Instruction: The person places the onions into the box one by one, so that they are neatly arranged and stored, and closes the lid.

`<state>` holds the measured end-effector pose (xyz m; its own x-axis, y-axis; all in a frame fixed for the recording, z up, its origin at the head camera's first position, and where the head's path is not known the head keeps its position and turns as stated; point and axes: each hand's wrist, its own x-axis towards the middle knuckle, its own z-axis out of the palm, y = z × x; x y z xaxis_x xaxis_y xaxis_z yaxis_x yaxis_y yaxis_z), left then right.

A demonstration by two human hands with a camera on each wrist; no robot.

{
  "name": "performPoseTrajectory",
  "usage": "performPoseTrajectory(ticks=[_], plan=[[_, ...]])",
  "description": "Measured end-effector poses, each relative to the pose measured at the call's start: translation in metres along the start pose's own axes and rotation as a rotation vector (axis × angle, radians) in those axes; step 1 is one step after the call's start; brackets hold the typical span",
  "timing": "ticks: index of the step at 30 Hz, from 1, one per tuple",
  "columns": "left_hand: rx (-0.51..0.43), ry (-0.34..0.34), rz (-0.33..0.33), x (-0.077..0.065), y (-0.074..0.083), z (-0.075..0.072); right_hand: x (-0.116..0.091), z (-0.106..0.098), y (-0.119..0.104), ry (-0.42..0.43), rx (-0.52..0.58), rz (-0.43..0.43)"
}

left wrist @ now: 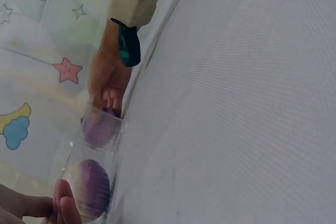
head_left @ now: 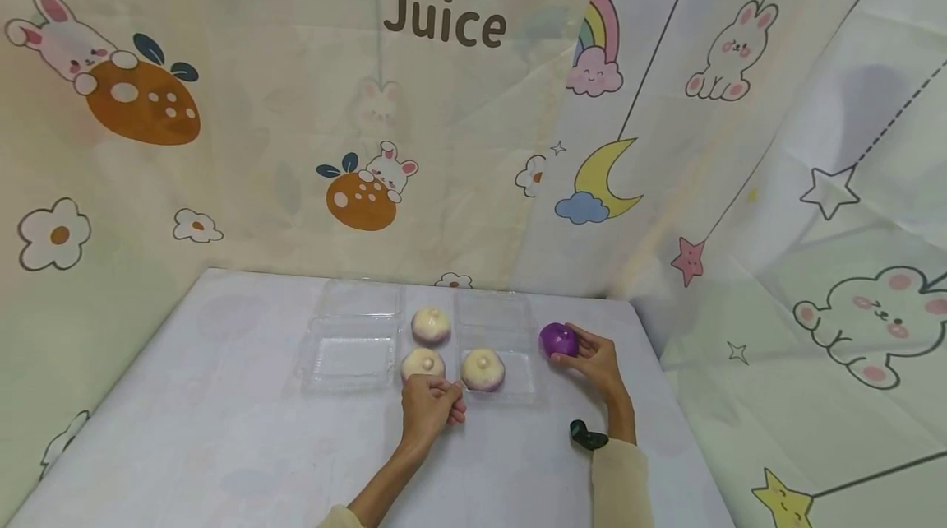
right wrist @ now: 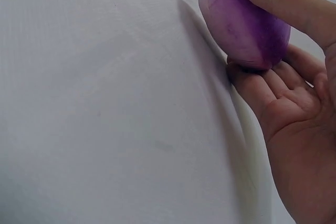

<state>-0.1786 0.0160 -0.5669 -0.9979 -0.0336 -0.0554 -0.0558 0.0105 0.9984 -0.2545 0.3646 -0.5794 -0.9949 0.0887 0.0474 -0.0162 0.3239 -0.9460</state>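
My right hand grips a glossy purple turnip-like vegetable, thumb on one side and fingers on the other, just right of the right clear plastic box. Its skin shades from purple to whitish in the right wrist view. My left hand is at the near side of a cream-topped turnip-like vegetable, fingers loosely curled, their tips close to the left edge of the right clear box. Another cream-topped one sits in that box. A third lies farther back, between the two boxes.
An open clear plastic box stands on the left, its lid folded back. The white-covered table reaches back to printed curtains. A dark wrist-worn device is at my right wrist.
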Motion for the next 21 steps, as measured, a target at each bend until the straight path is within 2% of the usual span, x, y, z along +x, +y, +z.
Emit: performPoseTrajectory(ticks=[6, 14, 21], plan=[[-0.006, -0.003, -0.001, -0.0004, 0.0010, -0.0005, 0.0004, -0.0006, -0.0014, 0.000, 0.002, 0.018], [0.002, 0.001, -0.006, 0.0017, 0.0009, 0.0003, 0.0029, -0.0020, -0.0072, -0.001, 0.010, -0.001], [0.022, -0.004, -0.001, 0.0013, -0.0005, 0.0007, -0.0005, -0.0053, -0.0093, 0.007, -0.023, 0.011]])
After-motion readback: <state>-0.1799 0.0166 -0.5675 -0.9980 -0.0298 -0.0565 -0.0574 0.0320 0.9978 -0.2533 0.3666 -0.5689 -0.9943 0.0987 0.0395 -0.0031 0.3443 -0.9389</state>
